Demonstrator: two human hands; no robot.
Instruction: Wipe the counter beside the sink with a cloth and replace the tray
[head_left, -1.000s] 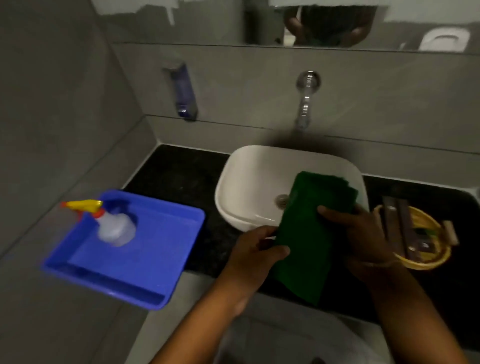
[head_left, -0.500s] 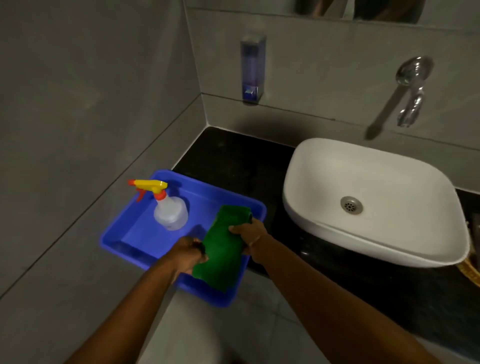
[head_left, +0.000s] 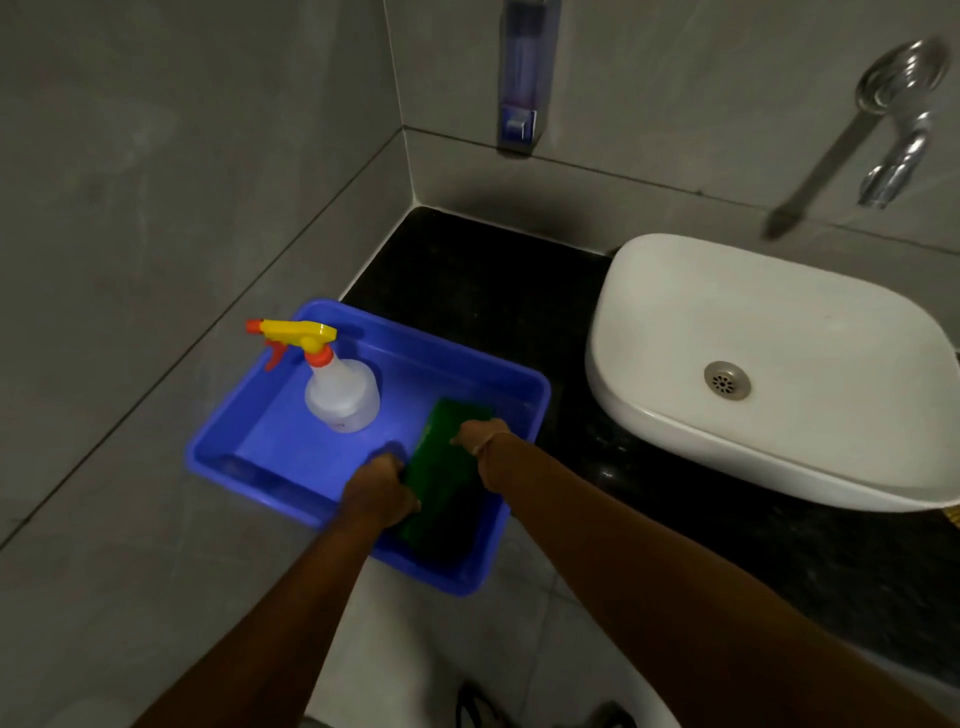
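Note:
A folded green cloth (head_left: 441, 478) lies low inside the blue tray (head_left: 447, 364), along its right side. My left hand (head_left: 376, 491) grips the cloth's near left edge. My right hand (head_left: 480, 434) holds its far right corner, fingers curled over it. The tray overhangs the front left end of the black counter (head_left: 478, 275), against the left wall. The white sink (head_left: 769, 364) stands on the counter to the right of the tray.
A clear spray bottle (head_left: 340, 389) with a yellow and orange trigger stands in the tray's far left part. A soap dispenser (head_left: 524, 78) and a chrome tap (head_left: 898, 119) hang on the back wall. Grey tiled wall closes the left side.
Both hands carried the green cloth from in front of the sink leftward to the tray and have lowered it inside. The view has swung left with them.

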